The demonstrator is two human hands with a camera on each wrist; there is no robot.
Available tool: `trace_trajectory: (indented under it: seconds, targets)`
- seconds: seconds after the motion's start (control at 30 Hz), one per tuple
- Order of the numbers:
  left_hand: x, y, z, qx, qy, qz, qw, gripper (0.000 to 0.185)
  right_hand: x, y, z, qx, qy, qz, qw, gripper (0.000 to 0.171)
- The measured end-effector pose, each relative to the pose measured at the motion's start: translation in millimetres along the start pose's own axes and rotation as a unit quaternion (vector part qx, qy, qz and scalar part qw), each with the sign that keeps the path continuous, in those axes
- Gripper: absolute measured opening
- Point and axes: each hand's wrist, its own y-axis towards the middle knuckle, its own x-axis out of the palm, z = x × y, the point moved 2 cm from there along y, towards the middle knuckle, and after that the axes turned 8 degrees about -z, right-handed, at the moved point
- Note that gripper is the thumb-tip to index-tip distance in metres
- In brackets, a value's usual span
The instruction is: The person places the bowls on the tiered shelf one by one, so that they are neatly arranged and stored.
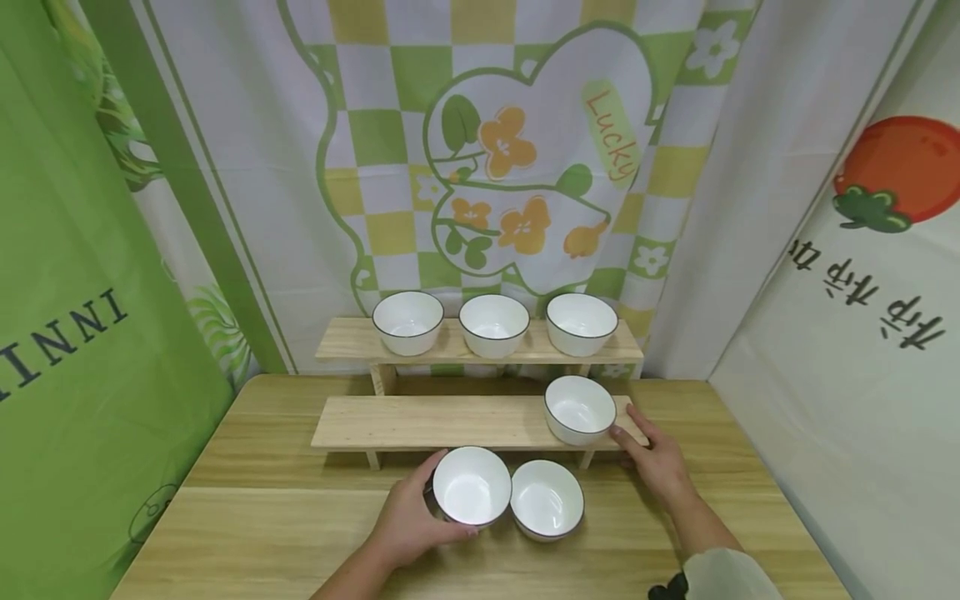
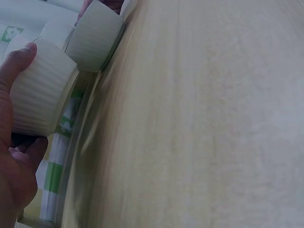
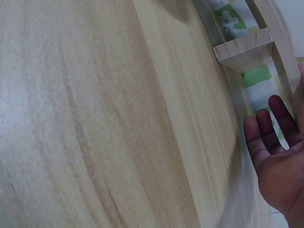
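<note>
A wooden table [image 1: 285,525] fills the lower view, with printed curtains [image 1: 525,150] hanging behind it. On the table stands a two-tier wooden shelf [image 1: 420,421], the landmark here. On its upper tier three white bowls [image 1: 492,325] sit in a row. At the right end of its lower tier sits a fourth bowl [image 1: 579,408]. Just in front of the shelf, on the table, two more bowls sit touching side by side: the left bowl [image 1: 471,486] and the right bowl [image 1: 547,498]. The left hand [image 1: 408,521] curls its fingers and thumb round the left bowl's side. The right hand [image 1: 656,462] lies with relaxed, straight fingers at the shelf's right end, fingertips beside the fourth bowl, gripping nothing.
</note>
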Motion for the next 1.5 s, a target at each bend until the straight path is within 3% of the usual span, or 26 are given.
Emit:
trace_trajectory:
  seconds: [0.17, 0.37, 0.77, 1.07, 1.5]
  targets:
    - [-2.2, 3.1, 7.9, 0.025, -0.032, -0.006, 0.9992, 0.115, 0.0, -1.4, 0.3, 0.001, 0.005, 0.001, 1.0, 0.083]
    - [-6.9, 6.5, 17.6, 0.018, -0.066, 0.002, 0.9976, 0.115, 0.4, -2.4, -1.4, 0.0, 0.006, 0.004, 1.0, 0.083]
    - [-12.0, 16.8, 26.8, 0.024, -0.052, 0.029, 0.9979, 0.111, 0.3, -1.5, -2.1, -0.001, -0.007, 0.006, 1.0, 0.083]
    - [-16.5, 25.6, 31.9, 0.023, -0.07, 0.032, 0.9968, 0.107, 1.1, -0.5, 0.7, -0.002, 0.008, 0.005, 1.0, 0.082]
    - [-17.5, 41.5, 32.9, -0.002, -0.069, 0.061, 0.9958, 0.113, 0.4, -0.8, -0.2, 0.0, -0.005, 0.006, 1.0, 0.083]
